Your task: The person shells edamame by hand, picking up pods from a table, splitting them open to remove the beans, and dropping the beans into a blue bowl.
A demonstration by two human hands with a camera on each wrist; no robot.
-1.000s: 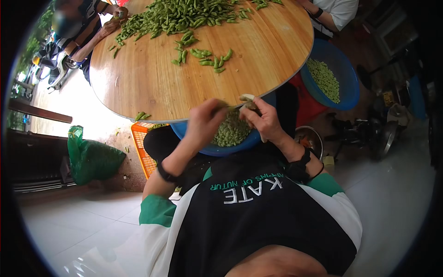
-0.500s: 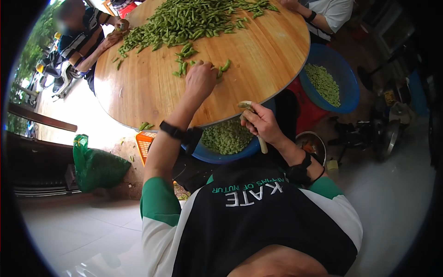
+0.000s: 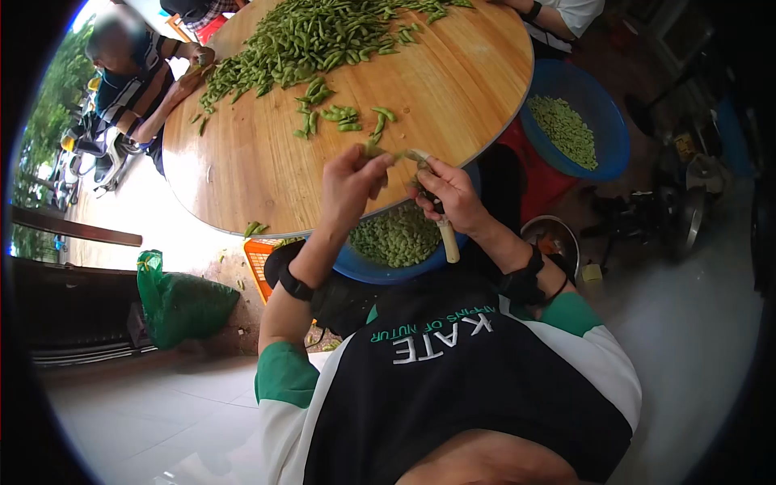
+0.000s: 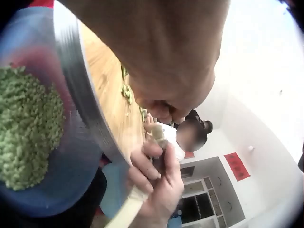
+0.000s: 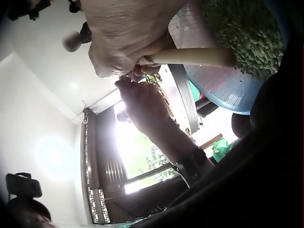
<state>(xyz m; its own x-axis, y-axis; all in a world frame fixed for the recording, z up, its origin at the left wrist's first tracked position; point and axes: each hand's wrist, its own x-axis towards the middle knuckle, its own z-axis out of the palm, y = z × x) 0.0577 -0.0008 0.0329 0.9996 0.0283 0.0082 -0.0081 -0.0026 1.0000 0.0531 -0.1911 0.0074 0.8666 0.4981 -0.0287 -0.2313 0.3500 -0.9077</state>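
Left hand (image 3: pixel 349 184) pinches a green pod (image 3: pixel 377 150) at the near edge of the round table (image 3: pixel 267 153), fingers closed on one end so the pod is presented to the tool. Right hand (image 3: pixel 446 196) grips a pale-handled tool (image 3: pixel 442 229), its tip meeting the pod's other end. Both work directly above the blue basin (image 3: pixel 380 267) of shelled beans (image 3: pixel 396 236), apparently so that beans drop in
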